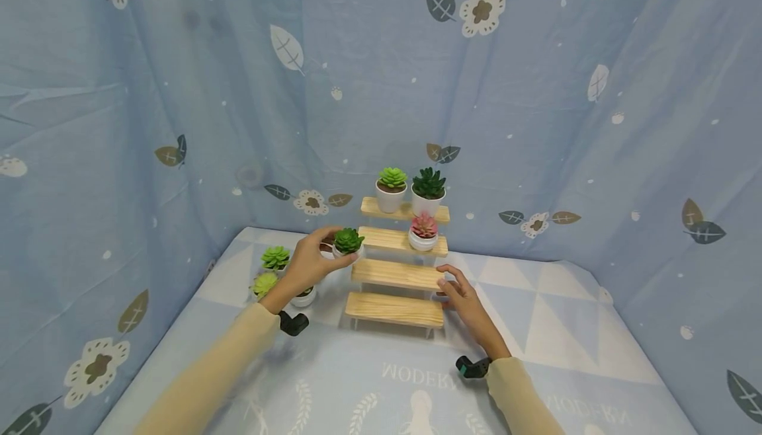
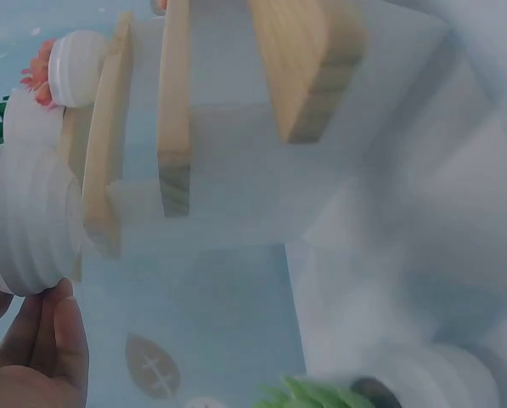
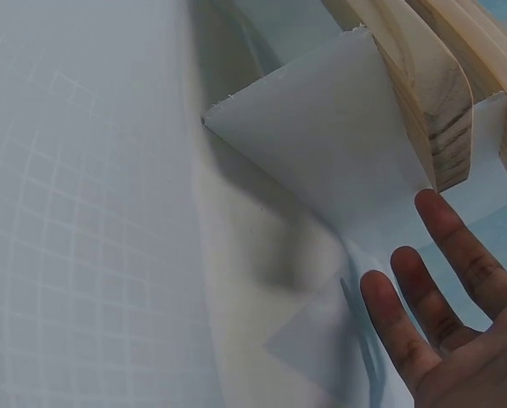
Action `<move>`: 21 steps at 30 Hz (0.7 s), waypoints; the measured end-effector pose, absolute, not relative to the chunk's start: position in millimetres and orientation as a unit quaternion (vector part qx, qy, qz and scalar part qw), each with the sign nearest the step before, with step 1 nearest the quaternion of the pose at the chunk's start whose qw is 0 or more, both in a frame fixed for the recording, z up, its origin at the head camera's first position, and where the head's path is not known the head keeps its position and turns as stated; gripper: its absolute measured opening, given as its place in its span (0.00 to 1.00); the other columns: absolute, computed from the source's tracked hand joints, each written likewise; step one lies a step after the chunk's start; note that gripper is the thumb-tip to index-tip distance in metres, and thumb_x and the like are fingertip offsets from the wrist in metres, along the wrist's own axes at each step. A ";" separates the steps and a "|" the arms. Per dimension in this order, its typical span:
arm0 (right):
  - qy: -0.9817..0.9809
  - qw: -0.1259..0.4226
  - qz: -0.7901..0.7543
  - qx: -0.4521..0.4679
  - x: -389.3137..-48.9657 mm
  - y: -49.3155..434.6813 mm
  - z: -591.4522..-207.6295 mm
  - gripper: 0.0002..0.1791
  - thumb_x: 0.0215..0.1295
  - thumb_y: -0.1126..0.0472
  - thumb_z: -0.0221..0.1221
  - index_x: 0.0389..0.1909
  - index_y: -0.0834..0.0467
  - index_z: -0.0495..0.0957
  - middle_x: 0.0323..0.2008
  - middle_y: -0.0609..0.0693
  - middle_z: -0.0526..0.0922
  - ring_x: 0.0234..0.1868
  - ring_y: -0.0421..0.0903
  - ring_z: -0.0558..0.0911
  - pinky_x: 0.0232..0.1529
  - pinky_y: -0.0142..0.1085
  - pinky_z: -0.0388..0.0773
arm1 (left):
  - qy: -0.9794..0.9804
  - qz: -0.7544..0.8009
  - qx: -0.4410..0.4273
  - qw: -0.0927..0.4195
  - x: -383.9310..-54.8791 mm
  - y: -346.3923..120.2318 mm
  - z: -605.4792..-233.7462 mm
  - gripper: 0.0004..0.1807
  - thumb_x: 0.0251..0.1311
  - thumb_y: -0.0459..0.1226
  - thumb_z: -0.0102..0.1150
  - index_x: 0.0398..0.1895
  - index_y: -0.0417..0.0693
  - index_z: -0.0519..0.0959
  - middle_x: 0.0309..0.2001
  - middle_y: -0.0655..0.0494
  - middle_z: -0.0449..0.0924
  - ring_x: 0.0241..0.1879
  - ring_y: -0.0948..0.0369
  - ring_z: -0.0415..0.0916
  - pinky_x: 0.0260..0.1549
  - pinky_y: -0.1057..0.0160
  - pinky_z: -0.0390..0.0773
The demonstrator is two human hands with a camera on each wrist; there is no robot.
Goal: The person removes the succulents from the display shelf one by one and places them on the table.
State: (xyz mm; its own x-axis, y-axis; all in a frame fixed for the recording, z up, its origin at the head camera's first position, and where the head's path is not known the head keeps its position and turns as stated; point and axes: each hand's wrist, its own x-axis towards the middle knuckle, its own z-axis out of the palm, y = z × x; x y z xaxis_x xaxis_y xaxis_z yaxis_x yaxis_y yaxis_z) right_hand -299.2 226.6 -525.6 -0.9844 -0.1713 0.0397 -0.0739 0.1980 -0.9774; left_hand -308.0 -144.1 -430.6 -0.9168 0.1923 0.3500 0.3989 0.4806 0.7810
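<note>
My left hand (image 1: pixel 312 261) grips a small potted succulent (image 1: pixel 348 242), dark green in a ribbed white pot, beside the left end of a wooden tiered stand (image 1: pixel 397 274). In the left wrist view the fingers (image 2: pixel 66 327) hold that white pot (image 2: pixel 32 221) tipped on its side. At the stand's right side is my right hand (image 1: pixel 467 303), its fingers extended and one fingertip (image 3: pixel 427 202) right at a board's end. A light green succulent (image 1: pixel 391 190) and a dark green one (image 1: pixel 428 192) stand on the top step, a pink one (image 1: pixel 423 231) on the second.
Left of the stand, partly behind my left forearm, several potted succulents (image 1: pixel 276 258) stand on the patterned tablecloth (image 1: pixel 357 382). Blue floral curtain (image 1: pixel 369 91) closes off the back and both sides. The two lowest boards (image 1: pixel 394 309) bear no pots.
</note>
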 end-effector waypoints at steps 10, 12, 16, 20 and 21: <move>0.773 0.044 -0.628 -0.076 -299.3 228.9 -524.9 0.29 0.77 0.40 0.55 0.74 0.45 0.65 0.64 0.63 0.75 0.62 0.62 0.77 0.53 0.50 0.80 | -0.869 -0.458 -0.146 0.115 -294.1 -165.0 -432.4 0.43 0.56 0.59 0.74 0.70 0.48 0.73 0.60 0.48 0.77 0.53 0.48 0.78 0.52 0.48 0.79; 0.774 0.043 -0.628 -0.075 -299.3 229.1 -525.6 0.30 0.77 0.40 0.55 0.74 0.45 0.65 0.62 0.62 0.77 0.61 0.62 0.78 0.53 0.49 0.81 | -0.866 -0.464 -0.144 0.114 -291.1 -168.3 -432.4 0.43 0.56 0.59 0.74 0.70 0.47 0.73 0.60 0.47 0.77 0.53 0.48 0.77 0.52 0.46 0.79; 0.774 0.039 -0.627 -0.075 -299.7 229.5 -526.9 0.30 0.76 0.40 0.56 0.73 0.44 0.66 0.60 0.62 0.78 0.60 0.62 0.78 0.53 0.50 0.81 | -0.863 -0.469 -0.148 0.119 -286.3 -175.8 -435.1 0.43 0.56 0.58 0.75 0.69 0.45 0.74 0.58 0.49 0.77 0.51 0.51 0.77 0.51 0.44 0.79; 0.774 0.041 -0.627 -0.077 -301.2 228.6 -527.9 0.31 0.76 0.38 0.56 0.73 0.44 0.66 0.61 0.62 0.77 0.60 0.61 0.78 0.53 0.50 0.81 | -0.867 -0.457 -0.149 0.130 -280.6 -184.9 -439.0 0.42 0.57 0.57 0.75 0.68 0.45 0.74 0.58 0.48 0.77 0.49 0.52 0.77 0.49 0.45 0.80; 0.774 0.042 -0.627 -0.077 -301.5 228.3 -527.9 0.31 0.75 0.38 0.56 0.74 0.44 0.66 0.61 0.62 0.77 0.60 0.61 0.78 0.53 0.50 0.81 | -0.869 -0.453 -0.147 0.131 -278.8 -187.2 -439.7 0.42 0.56 0.57 0.75 0.68 0.45 0.74 0.58 0.48 0.77 0.49 0.52 0.78 0.49 0.46 0.80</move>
